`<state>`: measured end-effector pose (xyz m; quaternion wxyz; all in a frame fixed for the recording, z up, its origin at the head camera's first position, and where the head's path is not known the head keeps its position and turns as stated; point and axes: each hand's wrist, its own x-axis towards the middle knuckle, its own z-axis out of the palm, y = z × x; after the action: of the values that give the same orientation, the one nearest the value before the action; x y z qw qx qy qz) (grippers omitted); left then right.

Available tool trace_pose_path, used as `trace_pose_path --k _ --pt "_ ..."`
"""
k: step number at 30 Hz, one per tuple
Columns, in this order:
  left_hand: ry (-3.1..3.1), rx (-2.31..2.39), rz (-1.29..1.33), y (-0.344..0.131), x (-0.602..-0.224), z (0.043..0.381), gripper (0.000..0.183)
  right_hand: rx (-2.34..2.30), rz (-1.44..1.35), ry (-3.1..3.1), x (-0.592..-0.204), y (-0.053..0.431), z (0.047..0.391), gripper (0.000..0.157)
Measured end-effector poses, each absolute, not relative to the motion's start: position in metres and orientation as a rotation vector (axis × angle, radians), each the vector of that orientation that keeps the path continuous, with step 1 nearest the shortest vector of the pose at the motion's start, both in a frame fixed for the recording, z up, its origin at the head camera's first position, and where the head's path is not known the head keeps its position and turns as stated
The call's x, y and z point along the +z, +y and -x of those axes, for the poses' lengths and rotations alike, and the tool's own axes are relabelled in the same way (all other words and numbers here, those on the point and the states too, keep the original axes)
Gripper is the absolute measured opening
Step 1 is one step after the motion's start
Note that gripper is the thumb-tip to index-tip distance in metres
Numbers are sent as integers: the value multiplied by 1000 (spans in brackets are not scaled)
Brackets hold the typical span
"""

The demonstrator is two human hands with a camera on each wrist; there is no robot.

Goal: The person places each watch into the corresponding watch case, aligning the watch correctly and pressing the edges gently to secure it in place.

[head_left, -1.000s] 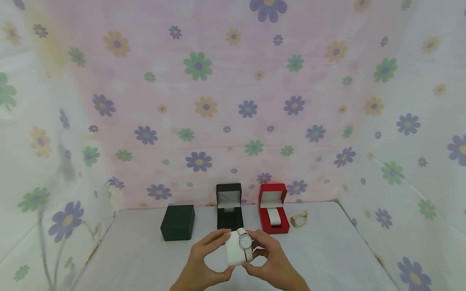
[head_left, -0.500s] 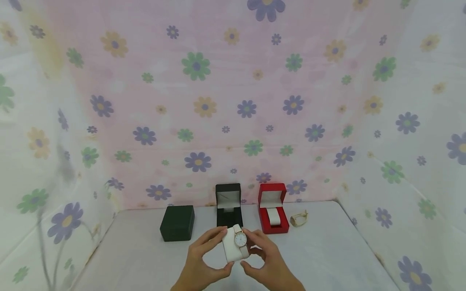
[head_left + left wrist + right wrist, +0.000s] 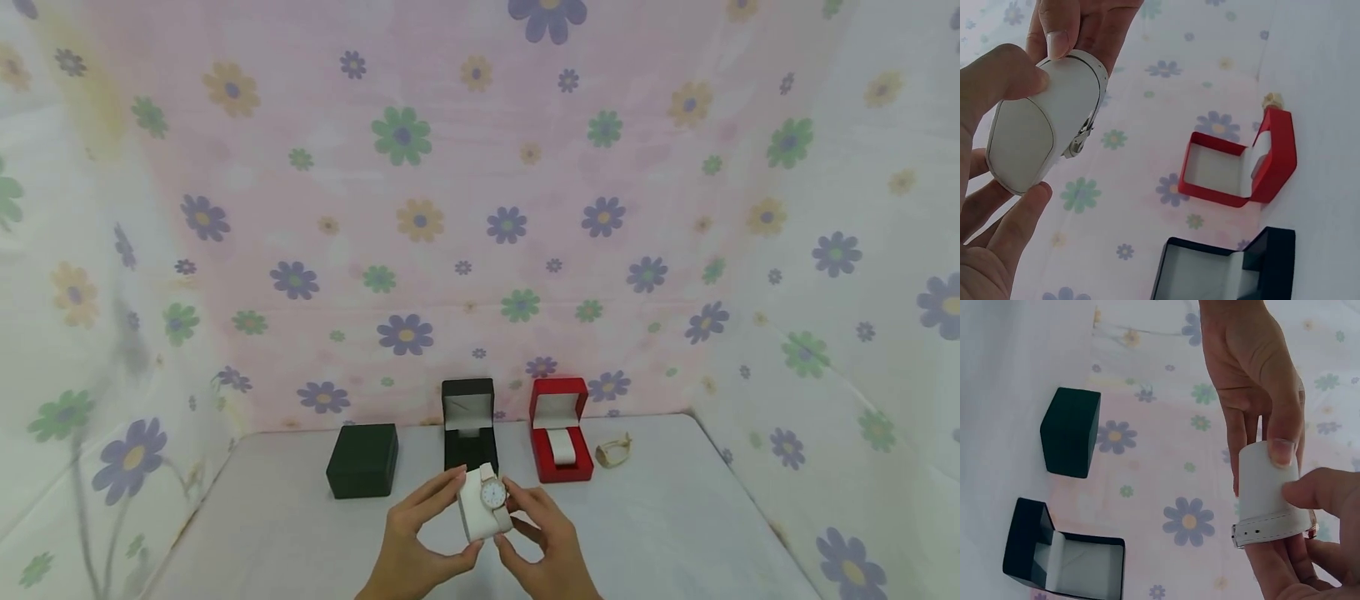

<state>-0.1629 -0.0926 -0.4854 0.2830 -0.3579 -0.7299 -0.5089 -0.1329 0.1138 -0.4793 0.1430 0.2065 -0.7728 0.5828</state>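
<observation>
Between both hands, over the near middle of the table, is a white watch cushion (image 3: 476, 510) with a white-strapped wristwatch (image 3: 493, 493) around it near its right end. My left hand (image 3: 416, 533) grips the cushion's left end, thumb below and fingers above. On the other side my right hand (image 3: 547, 533) pinches the wristwatch and cushion at the right end, index finger beside the dial. The strap's buckle (image 3: 1075, 145) shows in the left wrist view. In the right wrist view, the strap (image 3: 1266, 530) circles the cushion; the dial is mostly hidden there.
Behind the hands, a black watch box (image 3: 468, 417) stands with its lid up. To its right is a red watch box (image 3: 564, 475), lid up, holding a white cushion (image 3: 562, 447). A gold watch (image 3: 613, 452) lies farther right. A closed dark green box (image 3: 363, 460) sits left.
The cushion and wristwatch have shifted slightly left and up and tilted a little. My right hand has drawn slightly left with them. The boxes stay in place.
</observation>
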Motion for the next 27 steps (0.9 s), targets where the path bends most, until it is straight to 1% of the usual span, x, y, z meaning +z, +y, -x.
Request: trace_pose_path --k 5,11,17,23,27 --pt "-1939 -1442 1022 -98 -487 163 81 1706 -664 -2261 -479 115 129 70" --pt "-1894 -1614 1112 -103 -487 161 76 1825 -706 -2239 -480 119 128 69" --pt "-1903 -1622 1171 -97 -487 157 75 1865 -709 -2207 -477 126 132 73" --pt "-1939 -1523 1100 -91 -486 155 77 1856 -672 -2211 -472 127 133 73" --pt "-1972 -1534 1003 -88 -487 154 74 1842 -616 -2183 -475 123 132 71"
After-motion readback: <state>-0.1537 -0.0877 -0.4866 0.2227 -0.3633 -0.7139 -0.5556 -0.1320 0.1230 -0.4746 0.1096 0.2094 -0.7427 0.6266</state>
